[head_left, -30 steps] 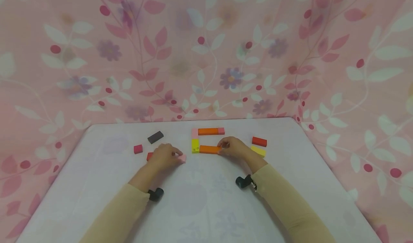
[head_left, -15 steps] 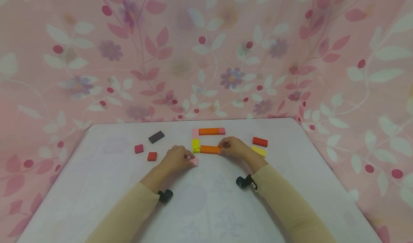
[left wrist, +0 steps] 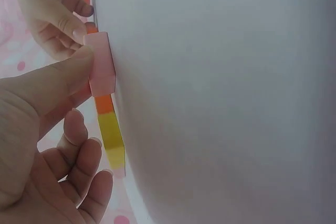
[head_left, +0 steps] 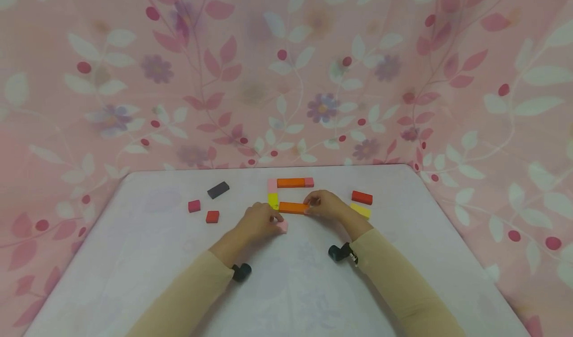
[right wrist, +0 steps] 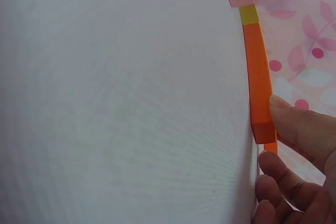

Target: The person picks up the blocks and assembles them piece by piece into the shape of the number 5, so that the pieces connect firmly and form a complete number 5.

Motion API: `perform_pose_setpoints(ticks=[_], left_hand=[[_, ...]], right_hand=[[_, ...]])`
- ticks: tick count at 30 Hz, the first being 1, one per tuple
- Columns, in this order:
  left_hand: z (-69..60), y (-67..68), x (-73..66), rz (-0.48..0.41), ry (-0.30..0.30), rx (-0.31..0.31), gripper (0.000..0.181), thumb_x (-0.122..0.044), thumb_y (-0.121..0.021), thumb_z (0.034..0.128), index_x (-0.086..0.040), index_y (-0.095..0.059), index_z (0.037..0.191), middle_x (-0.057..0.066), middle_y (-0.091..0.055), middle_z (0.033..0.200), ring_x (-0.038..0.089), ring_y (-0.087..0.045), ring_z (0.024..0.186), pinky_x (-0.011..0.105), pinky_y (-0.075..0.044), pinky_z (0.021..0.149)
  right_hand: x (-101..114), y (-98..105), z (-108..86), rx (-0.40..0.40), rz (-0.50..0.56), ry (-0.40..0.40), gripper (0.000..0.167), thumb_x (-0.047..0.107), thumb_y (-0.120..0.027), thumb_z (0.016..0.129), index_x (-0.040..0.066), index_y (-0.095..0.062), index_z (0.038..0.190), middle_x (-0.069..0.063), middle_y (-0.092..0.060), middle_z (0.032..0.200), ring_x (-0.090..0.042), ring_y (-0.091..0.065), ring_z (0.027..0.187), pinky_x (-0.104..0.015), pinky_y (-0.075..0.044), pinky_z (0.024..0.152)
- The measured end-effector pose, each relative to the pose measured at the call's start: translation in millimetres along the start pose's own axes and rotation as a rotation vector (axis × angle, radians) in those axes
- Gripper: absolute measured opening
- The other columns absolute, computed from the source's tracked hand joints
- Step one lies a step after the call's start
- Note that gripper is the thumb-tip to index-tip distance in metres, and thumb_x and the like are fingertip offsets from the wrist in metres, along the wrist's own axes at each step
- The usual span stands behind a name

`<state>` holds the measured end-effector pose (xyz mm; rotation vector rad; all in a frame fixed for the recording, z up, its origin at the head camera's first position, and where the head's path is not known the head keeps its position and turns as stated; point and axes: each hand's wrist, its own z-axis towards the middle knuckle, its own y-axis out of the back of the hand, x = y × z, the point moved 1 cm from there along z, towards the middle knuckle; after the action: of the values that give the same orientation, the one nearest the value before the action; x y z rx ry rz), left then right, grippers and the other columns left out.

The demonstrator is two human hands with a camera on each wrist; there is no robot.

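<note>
The left hand [head_left: 259,222] pinches a light pink block [head_left: 282,226] between thumb and finger, just nearer the person than the yellow block [head_left: 273,199]. In the left wrist view that pink block [left wrist: 101,64] stands out in front of the row. The right hand [head_left: 327,205] has its thumb and fingertips at the right end of the lower orange block [head_left: 292,208], whose left end meets the yellow block. The right wrist view shows the thumb against the side of this orange block [right wrist: 258,77]. Pink, yellow and orange blocks form an angular outline.
On the left lie a dark grey block [head_left: 218,190], a magenta block [head_left: 194,206] and a red block [head_left: 212,216]. To the right are another red block [head_left: 362,197] and a yellow one [head_left: 360,210], partly behind the right wrist. An upper orange block [head_left: 290,183] touches pink blocks.
The left hand has moved right with the light pink block, uncovering the red block on the left and now partly covering the yellow block. The right hand stays at the orange block.
</note>
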<state>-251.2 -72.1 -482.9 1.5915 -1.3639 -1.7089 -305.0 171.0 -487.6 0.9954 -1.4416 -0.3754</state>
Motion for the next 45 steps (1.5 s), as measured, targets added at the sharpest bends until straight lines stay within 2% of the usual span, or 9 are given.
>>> perform_pose_setpoints(ticks=[5,12,26,38,45], left_hand=[[0.9,-2.0,-7.7,-0.001,-0.029,0.006,0.031,-0.041,-0.083,0.0816,-0.025,-0.08,0.108,-0.006,-0.058,0.082,0.019,-0.048,0.088,0.034,-0.043,0.077],[4.7,-6.1,-11.6,0.022,-0.082,-0.001,0.031,-0.043,-0.082,0.0818,-0.024,-0.08,0.106,-0.007,-0.057,0.079,0.019,-0.048,0.088,0.036,-0.039,0.078],[6.3,-9.6,-20.1,0.008,-0.076,0.005,0.032,-0.043,-0.082,0.0813,-0.023,-0.08,0.106,-0.009,-0.061,0.083,0.018,-0.049,0.09,0.036,-0.042,0.082],[7.6,-14.2,-27.1,0.015,-0.113,-0.012,0.031,-0.044,-0.082,0.0818,-0.023,-0.08,0.105,-0.01,-0.06,0.081,0.017,-0.05,0.089,0.037,-0.042,0.084],[9.6,-16.9,-27.9,0.057,-0.146,-0.025,0.032,-0.045,-0.081,0.0828,-0.022,-0.08,0.106,-0.01,-0.061,0.079,0.016,-0.051,0.087,0.038,-0.041,0.085]], right_hand=[[0,1,-1.1,-0.001,-0.007,0.011,0.023,0.027,-0.081,0.086,0.018,-0.072,0.105,-0.002,-0.064,0.107,-0.024,-0.056,0.102,-0.043,-0.045,0.098],[1,1,-1.6,-0.003,-0.008,0.022,0.022,0.027,-0.081,0.086,0.018,-0.072,0.105,-0.002,-0.064,0.107,-0.024,-0.056,0.102,-0.043,-0.045,0.098],[1,1,-1.6,-0.003,-0.004,0.013,0.021,0.026,-0.081,0.086,0.019,-0.073,0.104,-0.002,-0.064,0.107,-0.024,-0.056,0.102,-0.043,-0.045,0.097],[1,2,-3.1,-0.006,-0.003,0.016,0.019,0.025,-0.08,0.087,0.019,-0.073,0.103,-0.001,-0.064,0.105,-0.024,-0.055,0.101,-0.043,-0.046,0.096],[1,1,-2.3,-0.007,0.005,0.032,0.018,0.023,-0.08,0.087,0.018,-0.072,0.103,-0.002,-0.065,0.105,-0.024,-0.056,0.101,-0.043,-0.045,0.097]])
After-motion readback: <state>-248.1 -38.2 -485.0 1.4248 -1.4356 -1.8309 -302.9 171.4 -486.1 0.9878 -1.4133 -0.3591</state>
